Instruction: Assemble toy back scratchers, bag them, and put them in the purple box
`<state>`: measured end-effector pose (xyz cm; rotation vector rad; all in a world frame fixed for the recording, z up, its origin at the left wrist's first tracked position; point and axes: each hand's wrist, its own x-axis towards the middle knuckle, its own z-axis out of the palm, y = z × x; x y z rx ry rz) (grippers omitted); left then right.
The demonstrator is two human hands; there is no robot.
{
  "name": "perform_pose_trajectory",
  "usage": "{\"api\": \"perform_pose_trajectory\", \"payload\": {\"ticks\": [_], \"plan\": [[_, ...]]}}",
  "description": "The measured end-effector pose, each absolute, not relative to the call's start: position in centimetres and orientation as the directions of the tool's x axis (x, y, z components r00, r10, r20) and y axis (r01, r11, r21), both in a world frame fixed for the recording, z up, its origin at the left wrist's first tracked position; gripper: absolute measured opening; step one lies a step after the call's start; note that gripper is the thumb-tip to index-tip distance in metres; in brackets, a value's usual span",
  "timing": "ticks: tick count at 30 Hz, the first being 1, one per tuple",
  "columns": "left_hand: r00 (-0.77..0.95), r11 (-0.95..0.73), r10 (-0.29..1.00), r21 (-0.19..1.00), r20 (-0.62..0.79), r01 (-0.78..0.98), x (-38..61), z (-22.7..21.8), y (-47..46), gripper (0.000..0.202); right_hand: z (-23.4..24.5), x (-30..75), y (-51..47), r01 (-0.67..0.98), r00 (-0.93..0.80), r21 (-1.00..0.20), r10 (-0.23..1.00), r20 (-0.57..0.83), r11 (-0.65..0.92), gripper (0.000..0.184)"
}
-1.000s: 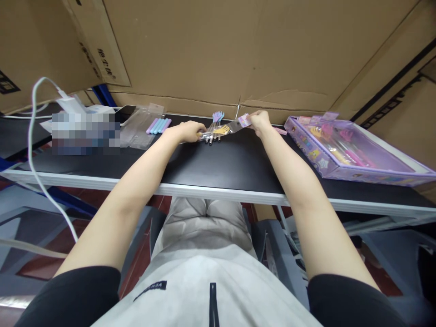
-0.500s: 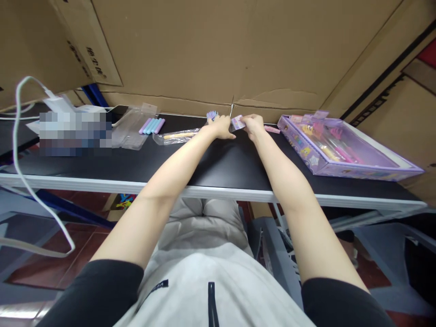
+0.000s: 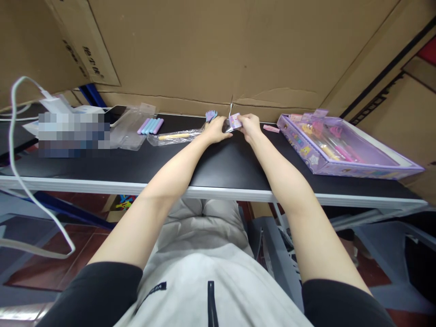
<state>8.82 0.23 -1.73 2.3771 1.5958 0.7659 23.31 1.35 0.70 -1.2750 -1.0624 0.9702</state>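
My left hand (image 3: 215, 130) is closed over a clear plastic sleeve (image 3: 195, 134), its thumb pointing right. Inside the sleeve lies a yellow stick-like pen (image 3: 173, 136). Just beyond the fingers shows a purple claw-shaped piece (image 3: 211, 116); whether it joins the pen is hidden. With fingertips pinched, my right hand (image 3: 251, 126) holds a small purple-and-pink printed card (image 3: 235, 121) by its right side. Clear plastic shows between that card and my left hand. To the right of my right hand lies a small pink piece (image 3: 271, 128).
A purple display box (image 3: 361, 171) with wrapped pens stands at the right. On the left lie purple and blue sticks (image 3: 150, 126), an empty clear bag (image 3: 131, 136) and a white cable (image 3: 15, 136). Cardboard (image 3: 204, 50) walls the back of the black table (image 3: 235, 168).
The printed card has tilted more upright between my hands. My left hand has shifted slightly left and the sleeve with it; my right hand also sits slightly further left.
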Motion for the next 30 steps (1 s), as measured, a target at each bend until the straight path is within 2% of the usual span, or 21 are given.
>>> {"api": "perform_pose_trajectory", "payload": {"ticks": [9,24,30], "plan": [[0.354,-0.512,0.845,0.416,0.401,0.752,8.6,-2.9,1.6,0.067,0.9,23.8,0.5,-0.028,0.144,-0.999,0.989,-0.024,-0.021,0.028],[0.393,-0.541,0.829,0.391,0.398,0.744,8.2,-3.2,2.0,0.067,1.0,24.0,0.6,0.035,0.141,-0.999,0.990,0.010,0.005,0.026],[0.399,-0.543,0.829,0.396,0.392,0.740,8.2,-2.9,1.7,0.066,0.6,23.7,0.7,0.012,0.147,-1.000,0.989,0.019,0.017,0.026]]}}
